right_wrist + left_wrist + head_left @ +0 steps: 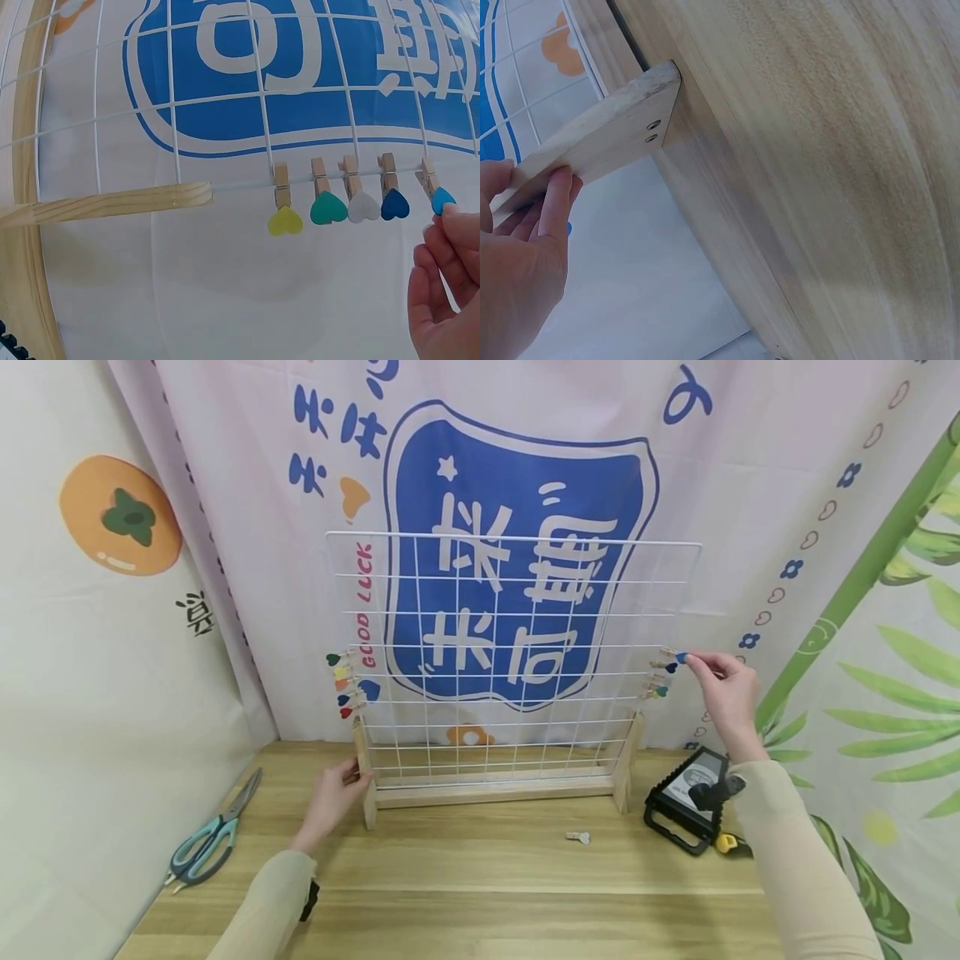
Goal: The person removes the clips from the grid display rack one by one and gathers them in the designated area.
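Observation:
A white wire grid (513, 537) stands upright in a wooden stand (495, 796) on the table. My left hand (330, 797) grips the stand's left upright (604, 135), thumb on one side and fingers on the other. At the grid's right edge, my right hand (729, 693) pinches a small clothespin (442, 198) by its light blue heart. Its wooden jaws are at the edge wire. Beside it along that edge hang clothespins with dark blue (395, 204), white (364, 207), green (328, 208) and yellow (285, 220) hearts. Several more heart clothespins (342, 700) line the left edge.
A loose clothespin with a pale heart (583, 837) lies on the wooden table (465, 893) before the stand. Scissors (206, 847) lie at the left. To the right are a black case (686, 797) and a yellow item (726, 843). A printed curtain hangs close behind the grid.

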A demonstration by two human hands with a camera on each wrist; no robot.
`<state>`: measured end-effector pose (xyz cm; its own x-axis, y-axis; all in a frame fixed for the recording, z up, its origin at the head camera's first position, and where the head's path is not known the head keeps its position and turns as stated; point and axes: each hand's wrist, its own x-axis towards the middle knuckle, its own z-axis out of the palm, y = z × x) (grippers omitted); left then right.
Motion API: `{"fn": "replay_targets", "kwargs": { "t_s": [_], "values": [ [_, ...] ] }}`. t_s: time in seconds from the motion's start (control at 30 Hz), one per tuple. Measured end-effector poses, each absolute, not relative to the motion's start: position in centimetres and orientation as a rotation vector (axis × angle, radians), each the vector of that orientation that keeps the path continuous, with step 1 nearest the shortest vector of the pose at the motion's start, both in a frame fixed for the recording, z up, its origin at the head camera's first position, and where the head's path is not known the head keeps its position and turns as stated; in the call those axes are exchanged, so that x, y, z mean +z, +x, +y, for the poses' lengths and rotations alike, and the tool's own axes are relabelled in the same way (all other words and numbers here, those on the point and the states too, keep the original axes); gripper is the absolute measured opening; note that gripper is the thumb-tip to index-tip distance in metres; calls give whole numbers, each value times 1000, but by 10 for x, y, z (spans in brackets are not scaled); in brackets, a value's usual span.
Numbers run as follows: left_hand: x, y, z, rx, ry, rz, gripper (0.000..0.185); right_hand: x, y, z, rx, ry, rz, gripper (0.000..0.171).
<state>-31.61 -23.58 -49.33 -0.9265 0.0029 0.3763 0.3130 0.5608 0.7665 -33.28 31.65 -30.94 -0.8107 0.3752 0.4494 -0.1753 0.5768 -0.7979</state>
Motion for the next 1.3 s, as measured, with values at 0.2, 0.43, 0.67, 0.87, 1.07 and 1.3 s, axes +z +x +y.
{"fn": "replay_targets", "kwargs": {
  "t_s": [0.2,0.43,0.67,0.87,1.07,1.3],
  "values": [
    [-494,-316,-237,-1317,-254,-2483,30,-315,-324,321,1195,-99,-2211,41],
    [-493,-315,-237,-1321,-240,-2493,30,-344,-311,319,1132,-12,-2218,39],
    [-491,-314,-237,-1324,-246,-2498,31,-387,-293,306,1120,55,-2323,32],
    [-491,-313,-236,-1302,-249,-2506,31,-434,-275,291,1087,147,-2396,19],
    [-491,-313,-235,-1323,-241,-2513,33,-474,-260,272,1134,161,-2502,14],
    [-490,-314,-237,-1328,-215,-2524,33,-510,-251,251,1190,204,-2567,7]
  ]
}}
